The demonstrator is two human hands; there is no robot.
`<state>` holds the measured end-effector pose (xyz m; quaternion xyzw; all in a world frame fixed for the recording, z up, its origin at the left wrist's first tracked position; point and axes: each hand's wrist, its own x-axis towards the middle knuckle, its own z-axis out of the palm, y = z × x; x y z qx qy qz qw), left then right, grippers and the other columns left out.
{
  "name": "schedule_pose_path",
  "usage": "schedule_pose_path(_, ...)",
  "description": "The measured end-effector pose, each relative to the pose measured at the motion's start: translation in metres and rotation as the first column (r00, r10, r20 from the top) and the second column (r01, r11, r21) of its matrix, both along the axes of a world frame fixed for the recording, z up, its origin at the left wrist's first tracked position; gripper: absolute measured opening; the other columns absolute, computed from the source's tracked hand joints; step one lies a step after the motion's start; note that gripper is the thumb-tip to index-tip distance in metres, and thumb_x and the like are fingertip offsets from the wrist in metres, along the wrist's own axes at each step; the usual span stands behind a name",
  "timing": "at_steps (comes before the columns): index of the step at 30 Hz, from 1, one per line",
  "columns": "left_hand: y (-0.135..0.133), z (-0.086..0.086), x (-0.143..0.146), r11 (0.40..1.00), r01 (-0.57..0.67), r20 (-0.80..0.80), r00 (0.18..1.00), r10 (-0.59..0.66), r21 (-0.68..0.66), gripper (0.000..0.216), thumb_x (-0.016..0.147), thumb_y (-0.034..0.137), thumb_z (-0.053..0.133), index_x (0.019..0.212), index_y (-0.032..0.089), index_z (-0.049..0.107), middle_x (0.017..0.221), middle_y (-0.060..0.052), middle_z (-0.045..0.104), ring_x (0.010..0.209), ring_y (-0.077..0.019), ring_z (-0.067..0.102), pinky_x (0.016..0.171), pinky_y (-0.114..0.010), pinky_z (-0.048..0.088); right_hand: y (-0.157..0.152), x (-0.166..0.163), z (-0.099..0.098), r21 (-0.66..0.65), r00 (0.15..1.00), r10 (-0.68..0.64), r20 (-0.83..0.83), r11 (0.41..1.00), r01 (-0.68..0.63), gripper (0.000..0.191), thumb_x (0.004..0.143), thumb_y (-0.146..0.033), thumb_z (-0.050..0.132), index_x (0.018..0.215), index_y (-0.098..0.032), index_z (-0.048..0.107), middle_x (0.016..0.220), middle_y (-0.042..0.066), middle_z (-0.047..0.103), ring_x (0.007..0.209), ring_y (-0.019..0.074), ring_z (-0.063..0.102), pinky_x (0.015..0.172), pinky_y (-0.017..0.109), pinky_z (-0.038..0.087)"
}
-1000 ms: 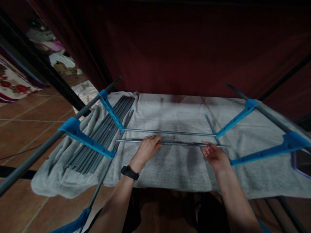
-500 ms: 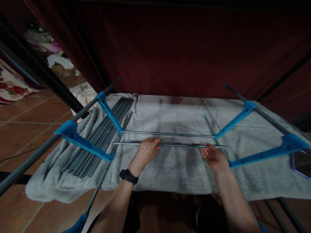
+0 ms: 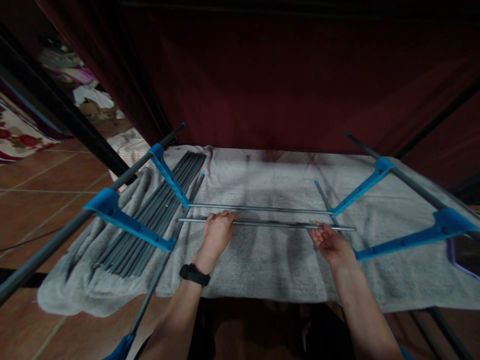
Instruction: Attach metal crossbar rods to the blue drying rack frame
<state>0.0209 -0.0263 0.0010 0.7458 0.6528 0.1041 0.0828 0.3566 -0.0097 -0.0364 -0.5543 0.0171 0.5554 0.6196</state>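
My left hand (image 3: 219, 232), with a black band on its wrist, is closed over the left part of a thin grey metal rod (image 3: 270, 224). Near the rod's right end, my right hand (image 3: 330, 242) grips it from below with bent fingers. The rod lies roughly level across the frame, its ends past both hands. Just beyond it, another grey rod (image 3: 258, 208) runs between the blue plastic brackets (image 3: 171, 180) on the left and the blue bracket (image 3: 362, 187) on the right. Those brackets join to longer grey tubes (image 3: 135, 167).
A bundle of grey rods (image 3: 153, 215) lies at the left on a grey towel-like cloth (image 3: 258, 270). More blue brackets (image 3: 416, 235) stand at the right. Behind hangs a dark red curtain (image 3: 281, 85). Tiled floor (image 3: 48, 175) and piled cloths (image 3: 92, 95) show at the left.
My left hand has slid left along the rod. The rod itself has shifted slightly right, with my right hand still at its right part.
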Motion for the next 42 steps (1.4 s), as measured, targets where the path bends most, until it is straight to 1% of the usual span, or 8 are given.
schedule_pose_path(10,-0.009,-0.006,-0.022,0.899,-0.432,-0.01,0.901,0.434,0.077,0.017,0.092,0.028,0.057,0.102,0.021,0.069,0.12,-0.019,0.069,0.13,-0.0443,0.053,0.11,-0.078,0.027,0.001,0.004,-0.003,0.09,0.998,-0.058,0.02,0.994,0.056,0.019,0.099,-0.011,0.057,0.084,-0.02,0.064,0.074,-0.002,0.07,0.064,0.0095,0.068,0.068,0.023,0.063)
schedule_pose_path(16,-0.001,-0.004,-0.042,0.798,-0.59,0.266,0.794,0.546,0.124,0.032,0.087,0.033,0.066,0.117,0.021,0.063,0.148,-0.02,0.048,0.146,-0.0426,0.039,0.117,-0.065,0.033,0.002,0.008,0.002,0.036,0.994,-0.106,-0.008,0.994,0.106,0.021,0.101,-0.013,0.054,0.083,-0.021,0.062,0.071,-0.004,0.067,0.063,0.0081,0.068,0.068,0.02,0.063)
schedule_pose_path(19,0.008,-0.005,-0.046,0.76,-0.65,0.611,0.604,0.512,0.006,0.045,0.074,0.019,0.075,0.116,0.025,0.061,0.144,-0.011,0.047,0.131,-0.0293,0.055,0.112,-0.044,0.046,0.003,0.008,0.004,0.02,0.993,-0.119,-0.014,0.993,0.119,0.022,0.101,-0.013,0.054,0.081,-0.021,0.061,0.069,-0.004,0.066,0.06,0.0079,0.066,0.065,0.02,0.062)
schedule_pose_path(22,0.016,-0.005,-0.046,0.71,-0.689,0.874,0.245,0.42,-0.148,0.045,0.069,0.011,0.071,0.11,0.026,0.06,0.118,-0.003,0.056,0.102,-0.017,0.064,0.098,-0.034,0.054,0.003,0.007,0.005,0.032,0.994,-0.109,-0.003,0.994,0.109,0.022,0.101,-0.014,0.054,0.081,-0.022,0.061,0.069,-0.004,0.065,0.061,0.0082,0.066,0.064,0.02,0.062)
schedule_pose_path(25,0.018,-0.003,-0.043,0.67,-0.671,0.945,-0.164,0.283,-0.317,0.043,0.069,0.008,0.068,0.105,0.026,0.053,0.093,0.004,0.056,0.08,-0.0109,0.064,0.082,-0.028,0.056,0.002,0.003,0.005,0.031,0.994,-0.105,0.013,0.994,0.105,0.022,0.101,-0.013,0.054,0.081,-0.022,0.06,0.068,-0.004,0.065,0.06,0.0083,0.066,0.063,0.02,0.062)
schedule_pose_path(27,0.018,0.0,-0.041,0.653,-0.662,0.925,-0.329,0.19,-0.369,0.044,0.068,0.005,0.067,0.102,0.027,0.048,0.085,0.007,0.057,0.074,-0.0098,0.065,0.078,-0.026,0.055,0.002,0.001,0.005,0.032,0.995,-0.099,0.011,0.995,0.099,0.022,0.1,-0.012,0.053,0.081,-0.021,0.06,0.068,-0.004,0.065,0.06,0.0082,0.066,0.063,0.02,0.062)
schedule_pose_path(32,0.015,0.009,-0.034,0.681,-0.568,0.853,-0.494,0.166,-0.462,0.045,0.074,-0.001,0.062,0.103,0.027,0.042,0.084,0.005,0.069,0.075,-0.0146,0.073,0.075,-0.027,0.055,0.002,0.0,0.004,0.051,0.996,-0.085,0.013,0.995,0.085,0.021,0.099,-0.011,0.054,0.081,-0.021,0.059,0.068,-0.005,0.065,0.06,0.0086,0.066,0.065,0.021,0.062)
schedule_pose_path(42,0.016,0.004,-0.006,0.729,-0.39,0.78,-0.544,0.311,-0.563,0.018,0.089,0.001,0.054,0.088,0.019,0.054,0.078,-0.003,0.072,0.073,-0.0148,0.074,0.07,-0.026,0.057,0.004,-0.012,0.003,0.016,1.0,-0.011,-0.005,1.0,0.011,0.025,0.098,-0.007,0.052,0.079,-0.021,0.06,0.071,-0.003,0.066,0.064,0.0096,0.068,0.065,0.021,0.063)
